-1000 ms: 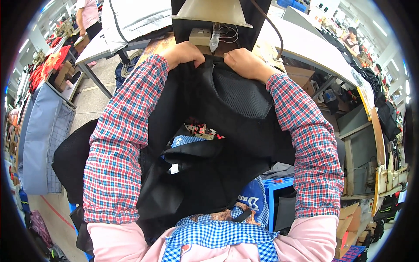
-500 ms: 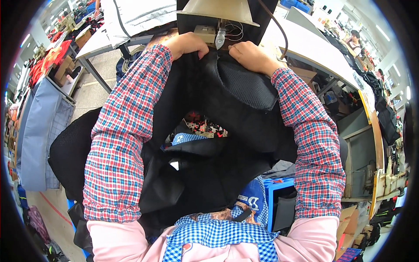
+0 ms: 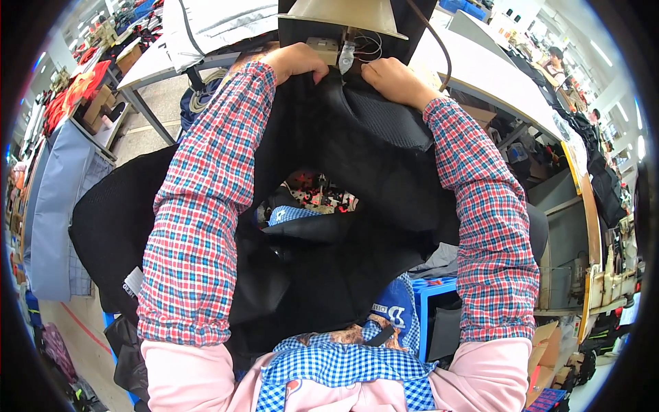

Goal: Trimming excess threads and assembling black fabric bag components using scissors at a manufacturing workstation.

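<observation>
My left hand (image 3: pixel 302 62) pinches the upper edge of a large black fabric piece (image 3: pixel 302 275) just left of a small clear fitting (image 3: pixel 347 58) below a beige metal hood (image 3: pixel 343 15). My right hand (image 3: pixel 391 79) grips the same edge just right of the fitting, beside a textured mesh panel (image 3: pixel 388 117). Their fingertips are partly hidden. The fabric hangs over my lap between my checked sleeves, with an opening showing floor clutter beneath. A small socket box (image 3: pixel 319 51) and thin wires sit behind my hands.
White worktables (image 3: pixel 494 75) flank the station. A blue plastic crate (image 3: pixel 425 323) is by my right side, a grey-blue covered rack (image 3: pixel 55 206) at left. A co-worker (image 3: pixel 552 69) is at the right. Red fabric piles (image 3: pixel 72 96) and cardboard boxes (image 3: pixel 546 350) lie around.
Both hands have moved upward toward the fitting and hood, lifting the fabric's top edge with them. The mesh panel has risen, and a white label now shows beside my left sleeve.
</observation>
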A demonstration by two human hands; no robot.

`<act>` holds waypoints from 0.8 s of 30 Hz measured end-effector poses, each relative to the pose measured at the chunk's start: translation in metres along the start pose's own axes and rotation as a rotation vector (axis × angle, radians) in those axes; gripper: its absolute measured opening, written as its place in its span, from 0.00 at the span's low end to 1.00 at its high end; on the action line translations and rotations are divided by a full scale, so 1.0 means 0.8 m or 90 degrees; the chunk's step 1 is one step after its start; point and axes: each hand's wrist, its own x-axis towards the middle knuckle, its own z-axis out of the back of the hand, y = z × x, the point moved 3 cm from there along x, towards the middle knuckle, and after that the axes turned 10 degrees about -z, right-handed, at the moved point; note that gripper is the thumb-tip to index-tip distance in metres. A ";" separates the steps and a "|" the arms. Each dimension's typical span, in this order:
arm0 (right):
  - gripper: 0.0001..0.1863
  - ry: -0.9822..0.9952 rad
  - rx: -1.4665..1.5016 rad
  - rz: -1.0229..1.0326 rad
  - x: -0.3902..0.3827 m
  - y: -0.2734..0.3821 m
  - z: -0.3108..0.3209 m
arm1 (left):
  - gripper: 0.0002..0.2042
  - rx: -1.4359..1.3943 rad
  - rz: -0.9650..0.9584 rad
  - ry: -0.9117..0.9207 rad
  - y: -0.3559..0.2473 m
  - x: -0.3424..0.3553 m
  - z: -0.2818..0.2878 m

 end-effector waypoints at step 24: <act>0.22 0.226 0.031 -0.357 -0.057 -0.030 0.032 | 0.06 0.011 0.079 -0.084 -0.037 -0.076 0.030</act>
